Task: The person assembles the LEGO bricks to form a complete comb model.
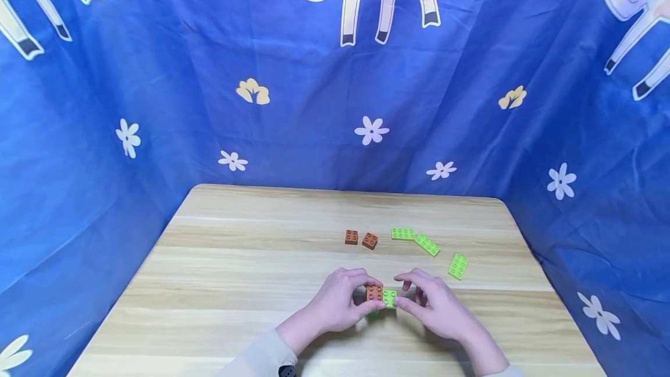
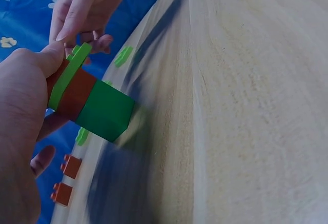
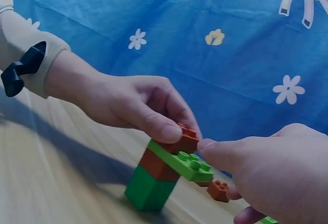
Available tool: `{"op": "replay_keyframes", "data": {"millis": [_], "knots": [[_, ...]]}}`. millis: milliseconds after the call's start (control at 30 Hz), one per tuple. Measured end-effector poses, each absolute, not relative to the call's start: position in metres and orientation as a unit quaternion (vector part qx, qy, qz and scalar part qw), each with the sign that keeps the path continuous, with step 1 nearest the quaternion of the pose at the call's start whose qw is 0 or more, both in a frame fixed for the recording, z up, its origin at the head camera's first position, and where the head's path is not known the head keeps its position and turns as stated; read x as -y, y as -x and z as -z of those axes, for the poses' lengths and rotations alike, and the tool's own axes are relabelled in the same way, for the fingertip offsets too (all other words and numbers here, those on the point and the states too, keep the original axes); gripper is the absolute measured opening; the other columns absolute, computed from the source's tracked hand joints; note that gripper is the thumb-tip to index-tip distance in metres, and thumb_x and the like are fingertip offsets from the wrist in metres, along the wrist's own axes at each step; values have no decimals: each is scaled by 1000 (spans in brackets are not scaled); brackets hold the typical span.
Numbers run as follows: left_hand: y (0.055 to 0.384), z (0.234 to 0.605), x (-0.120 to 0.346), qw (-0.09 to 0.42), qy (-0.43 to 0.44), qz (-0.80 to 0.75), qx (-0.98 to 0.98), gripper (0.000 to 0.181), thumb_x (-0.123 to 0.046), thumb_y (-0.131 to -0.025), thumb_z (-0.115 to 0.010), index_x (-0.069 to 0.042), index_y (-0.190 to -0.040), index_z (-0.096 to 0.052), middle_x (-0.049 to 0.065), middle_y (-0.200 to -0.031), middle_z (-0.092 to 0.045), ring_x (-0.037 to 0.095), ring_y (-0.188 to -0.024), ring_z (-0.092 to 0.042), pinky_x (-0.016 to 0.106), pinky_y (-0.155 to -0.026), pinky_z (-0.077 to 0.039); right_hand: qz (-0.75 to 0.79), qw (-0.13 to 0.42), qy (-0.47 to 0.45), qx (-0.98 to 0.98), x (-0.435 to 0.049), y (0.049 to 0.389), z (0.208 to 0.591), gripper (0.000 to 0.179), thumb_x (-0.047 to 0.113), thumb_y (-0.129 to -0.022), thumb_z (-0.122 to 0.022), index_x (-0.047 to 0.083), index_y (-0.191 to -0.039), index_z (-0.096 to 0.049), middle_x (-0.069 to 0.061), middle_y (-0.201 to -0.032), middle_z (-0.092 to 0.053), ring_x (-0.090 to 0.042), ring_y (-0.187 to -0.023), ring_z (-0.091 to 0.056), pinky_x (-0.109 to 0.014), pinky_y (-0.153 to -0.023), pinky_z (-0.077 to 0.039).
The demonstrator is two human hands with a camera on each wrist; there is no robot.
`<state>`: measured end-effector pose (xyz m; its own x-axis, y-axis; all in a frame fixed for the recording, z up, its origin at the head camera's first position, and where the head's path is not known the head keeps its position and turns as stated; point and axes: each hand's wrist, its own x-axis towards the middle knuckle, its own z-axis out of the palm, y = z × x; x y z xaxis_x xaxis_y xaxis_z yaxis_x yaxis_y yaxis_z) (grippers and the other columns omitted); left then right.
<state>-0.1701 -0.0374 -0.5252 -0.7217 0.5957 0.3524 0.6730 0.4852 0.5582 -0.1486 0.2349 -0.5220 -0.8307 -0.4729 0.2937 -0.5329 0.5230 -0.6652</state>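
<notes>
A small stack of toy building bricks stands between the two hands. At its bottom is a dark green brick [image 2: 107, 112], then a reddish-brown brick [image 2: 78, 93], then a light green plate [image 1: 389, 298] that juts out to the right. Another reddish-brown brick [image 1: 374, 292] tops the stack. My left hand [image 1: 342, 300] grips this top brick between thumb and fingers. On the other side, my right hand [image 1: 438, 306] has its fingers spread from the thumb, with one tip right at the plate's jutting end and nothing held between them.
Behind the stack, two loose reddish-brown bricks [image 1: 351, 237] lie on the wooden table [image 1: 235, 260]. Light green plates lie to their right: one flat plate [image 1: 402, 234], an angled plate [image 1: 428, 245] and a nearer plate [image 1: 458, 266]. A blue patterned curtain [image 1: 314, 115] surrounds the table.
</notes>
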Motion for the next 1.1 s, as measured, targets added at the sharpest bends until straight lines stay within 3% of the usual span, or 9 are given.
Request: {"op": "replay_keyframes", "data": {"millis": [167,467,767,1100], "knots": [[170,527,37,47,357,358,862,43,-54,-94,-76,-23,-124,-76,-21,-104,-70,5,-95,-68,35,-96,-51,-402,82,-264,873,-244,151,525,39,24,-96,-81,17,-133,-68,-2,-106,-68,-4,-73,-59,-26,-61,-53],[168,529,37,30,333,375,865,45,-57,-93,-76,-24,-125,-76,-20,-109,-71,3,-103,-67,38,-99,-50,-414,135,-158,886,-258,158,532,45,14,-95,-81,3,-135,-65,-10,-110,-64,-10,-79,-60,-27,-66,-54],[168,528,38,29,335,377,863,45,-57,-94,-75,-24,-124,-76,-20,-110,-71,3,-105,-66,39,-102,-49,-377,162,-82,908,-276,167,540,41,15,-96,-80,0,-131,-66,-12,-109,-65,-13,-80,-61,-31,-70,-53],[168,528,38,25,337,381,861,41,-51,-93,-79,-24,-124,-76,-21,-108,-70,2,-104,-66,39,-101,-50,-329,148,-35,932,-291,172,547,47,20,-97,-78,-2,-137,-63,-12,-111,-66,-15,-80,-57,-33,-69,-49]]}}
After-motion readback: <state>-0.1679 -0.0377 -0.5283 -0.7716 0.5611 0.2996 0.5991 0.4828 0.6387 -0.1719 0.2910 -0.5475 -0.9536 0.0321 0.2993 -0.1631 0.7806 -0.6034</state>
